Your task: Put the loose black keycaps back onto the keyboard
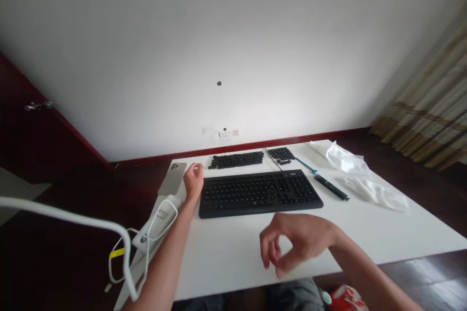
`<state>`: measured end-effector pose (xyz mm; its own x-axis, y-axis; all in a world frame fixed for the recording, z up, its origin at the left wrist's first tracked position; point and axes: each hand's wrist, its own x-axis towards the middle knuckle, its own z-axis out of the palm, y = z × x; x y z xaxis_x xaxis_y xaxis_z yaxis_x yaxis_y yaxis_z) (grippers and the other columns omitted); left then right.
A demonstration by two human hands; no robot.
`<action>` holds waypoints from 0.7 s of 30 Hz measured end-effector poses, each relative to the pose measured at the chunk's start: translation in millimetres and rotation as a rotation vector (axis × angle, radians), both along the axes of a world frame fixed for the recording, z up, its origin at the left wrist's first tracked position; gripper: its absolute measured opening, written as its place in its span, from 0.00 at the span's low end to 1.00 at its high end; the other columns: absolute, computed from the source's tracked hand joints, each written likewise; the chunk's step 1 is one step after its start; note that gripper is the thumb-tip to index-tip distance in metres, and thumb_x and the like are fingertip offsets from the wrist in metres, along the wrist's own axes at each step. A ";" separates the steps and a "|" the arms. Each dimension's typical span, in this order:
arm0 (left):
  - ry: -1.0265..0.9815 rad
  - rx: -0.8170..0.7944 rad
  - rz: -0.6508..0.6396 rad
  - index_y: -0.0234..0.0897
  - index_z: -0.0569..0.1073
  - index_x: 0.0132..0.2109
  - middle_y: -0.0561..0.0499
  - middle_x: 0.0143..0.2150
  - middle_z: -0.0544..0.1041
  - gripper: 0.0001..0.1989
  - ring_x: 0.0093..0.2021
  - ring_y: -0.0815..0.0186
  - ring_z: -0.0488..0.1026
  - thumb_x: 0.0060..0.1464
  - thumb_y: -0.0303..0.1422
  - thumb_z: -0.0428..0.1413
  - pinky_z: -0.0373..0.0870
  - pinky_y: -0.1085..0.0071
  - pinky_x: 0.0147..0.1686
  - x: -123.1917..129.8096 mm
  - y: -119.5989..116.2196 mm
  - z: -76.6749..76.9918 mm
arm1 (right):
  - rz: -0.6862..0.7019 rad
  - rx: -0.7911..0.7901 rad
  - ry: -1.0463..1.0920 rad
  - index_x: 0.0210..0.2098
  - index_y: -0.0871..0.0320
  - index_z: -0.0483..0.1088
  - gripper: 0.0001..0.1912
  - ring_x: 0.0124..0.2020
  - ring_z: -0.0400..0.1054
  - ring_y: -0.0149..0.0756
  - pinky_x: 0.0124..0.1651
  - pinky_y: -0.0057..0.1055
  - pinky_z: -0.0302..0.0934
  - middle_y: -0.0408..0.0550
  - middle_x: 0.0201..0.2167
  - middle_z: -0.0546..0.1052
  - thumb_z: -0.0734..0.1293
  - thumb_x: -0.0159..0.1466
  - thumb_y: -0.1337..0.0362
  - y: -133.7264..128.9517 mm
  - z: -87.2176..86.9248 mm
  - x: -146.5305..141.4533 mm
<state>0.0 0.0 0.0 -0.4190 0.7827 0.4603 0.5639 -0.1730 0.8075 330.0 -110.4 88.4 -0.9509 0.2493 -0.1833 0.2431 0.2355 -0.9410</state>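
Observation:
A black keyboard (255,193) lies flat on the white table, its main block and number pad facing up. My left hand (193,182) rests at its upper left corner, fingers curled in; whatever they may enclose is hidden. Over the table in front of the keyboard, my right hand (297,240) hangs with bent fingers and the thumb apart from them, nothing visible between. Behind the keyboard are rows of loose black keycaps (239,160) and a smaller group of keycaps (280,153). A thin blue tool (305,165) lies to their right.
A phone (173,178) and a white power strip (155,221) with a looped cord occupy the left edge. Right of the keyboard lie a dark strip-like object (331,187) and crumpled clear plastic (375,193). A white cable (73,213) crosses the lower left foreground.

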 end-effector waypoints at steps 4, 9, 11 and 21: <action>-0.002 -0.052 -0.030 0.41 0.68 0.29 0.54 0.24 0.70 0.16 0.27 0.64 0.69 0.63 0.42 0.50 0.62 0.72 0.31 -7.7 6.7 -13.7 | -0.446 0.346 0.045 0.43 0.57 0.80 0.16 0.37 0.77 0.38 0.40 0.31 0.68 0.49 0.38 0.84 0.71 0.68 0.51 71.5 6.3 9.7; 0.040 -0.125 -0.066 0.41 0.72 0.29 0.51 0.29 0.78 0.16 0.31 0.61 0.75 0.62 0.43 0.53 0.64 0.71 0.34 -7.6 13.3 -19.5 | -0.875 1.010 -0.151 0.38 0.54 0.82 0.08 0.37 0.77 0.40 0.43 0.34 0.66 0.48 0.36 0.84 0.68 0.68 0.63 172.1 -42.2 25.4; 0.050 -0.142 -0.059 0.41 0.72 0.29 0.50 0.30 0.80 0.16 0.32 0.61 0.76 0.62 0.43 0.52 0.64 0.70 0.34 -7.9 14.6 -20.8 | -0.916 1.044 -0.163 0.40 0.54 0.83 0.11 0.39 0.77 0.42 0.44 0.35 0.66 0.50 0.40 0.85 0.67 0.69 0.63 192.7 -62.6 30.8; 0.087 -0.188 -0.070 0.41 0.73 0.29 0.49 0.30 0.81 0.15 0.33 0.59 0.77 0.61 0.42 0.53 0.63 0.69 0.36 -7.0 12.9 -21.7 | -0.753 1.015 -0.219 0.48 0.55 0.83 0.14 0.44 0.77 0.42 0.50 0.35 0.67 0.52 0.46 0.85 0.66 0.70 0.63 197.8 -84.4 29.3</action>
<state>-7.0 12.9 -21.7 -0.3254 0.8840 0.3357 0.6250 -0.0654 0.7779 359.3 87.3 3.9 -0.4894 0.8291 0.2704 0.7547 0.5580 -0.3450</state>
